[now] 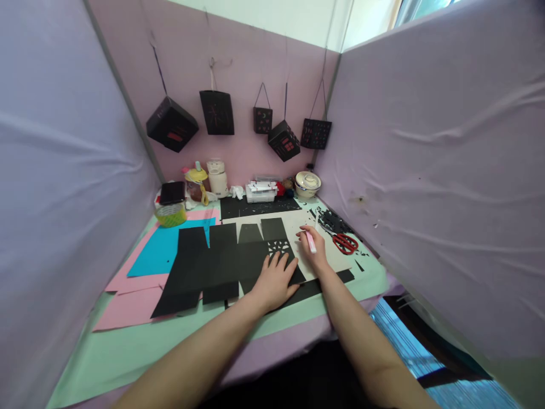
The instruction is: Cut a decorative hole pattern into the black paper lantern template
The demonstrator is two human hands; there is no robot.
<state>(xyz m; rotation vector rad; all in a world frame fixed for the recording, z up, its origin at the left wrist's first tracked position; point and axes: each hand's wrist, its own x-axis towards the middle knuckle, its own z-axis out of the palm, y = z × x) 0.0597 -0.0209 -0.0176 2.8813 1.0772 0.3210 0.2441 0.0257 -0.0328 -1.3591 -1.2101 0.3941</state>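
Left hand flat on black card, fingers spread just below cutouts. Right hand has fingers closed around pink tool; red-handled scissors nearby.

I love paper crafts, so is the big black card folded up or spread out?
Spread out: the black card lies flat, flaps extending outward, the left hand on it.

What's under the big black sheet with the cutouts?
Under the black sheet, pale board shows beyond its right edge; blue paper and pink paper emerge at left. What lies beneath its middle is covered.
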